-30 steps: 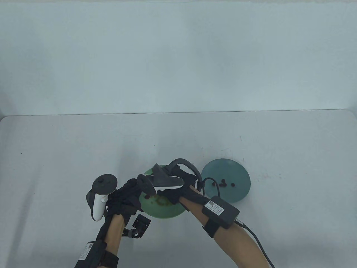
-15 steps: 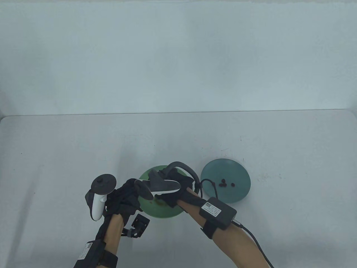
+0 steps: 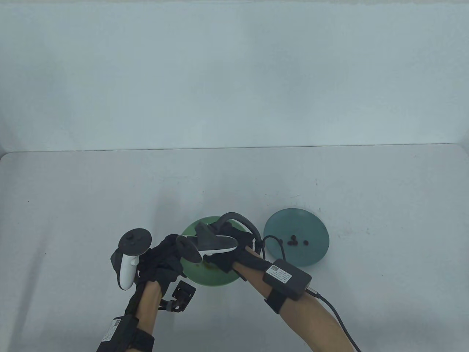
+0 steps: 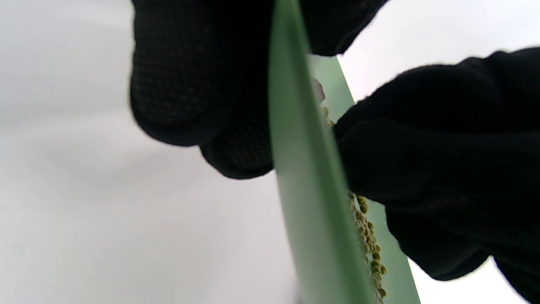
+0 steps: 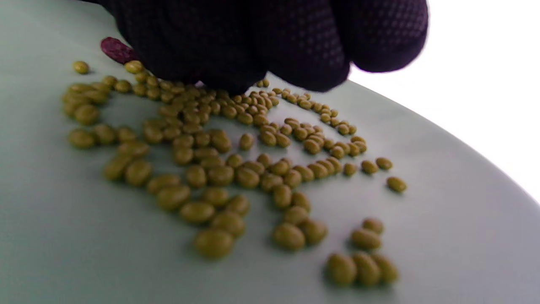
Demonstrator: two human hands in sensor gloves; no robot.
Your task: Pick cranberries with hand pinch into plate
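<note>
A green plate (image 3: 220, 280) strewn with several olive beans (image 5: 219, 169) lies at the near middle of the table. My left hand (image 3: 165, 258) grips its left rim (image 4: 303, 190), with fingers (image 4: 190, 84) on the outer side. My right hand (image 3: 223, 256) reaches down into this plate. Its bunched fingertips (image 5: 236, 63) press on the beans and pinch at a dark red cranberry (image 5: 114, 50), which shows only at their left edge. To the right lies a teal plate (image 3: 311, 227) holding several dark cranberries (image 3: 293, 242).
A black box (image 3: 287, 278) is strapped to my right forearm, and its cable (image 3: 340, 322) trails off the bottom edge. A small black bracket (image 3: 183, 293) hangs by my left wrist. The grey table ends at a back edge (image 3: 234, 147) below a pale wall.
My right hand has shifted a little left and down into the green plate, covering more of the beans. My left hand stays on the rim. The teal plate is unchanged.
</note>
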